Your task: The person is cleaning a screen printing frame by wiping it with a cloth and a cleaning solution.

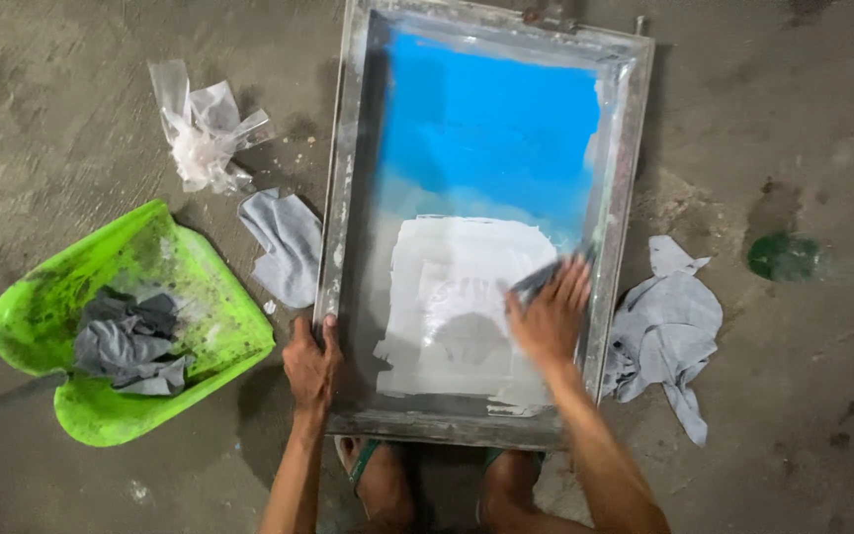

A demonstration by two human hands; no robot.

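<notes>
Head view: metal-framed screen (486,227) flat on concrete floor (793,119), centre of frame; mesh blue above, whitish smear below. Left hand (310,364) clamps frame's lower-left rail, apparently to steady it. Right hand (550,318) presses dark rag (544,279) onto mesh, lower right, blurred. Green plastic bin (42,316) at left holds grey rags (128,344); grey cloths (666,326) right of frame, within reach.
</notes>
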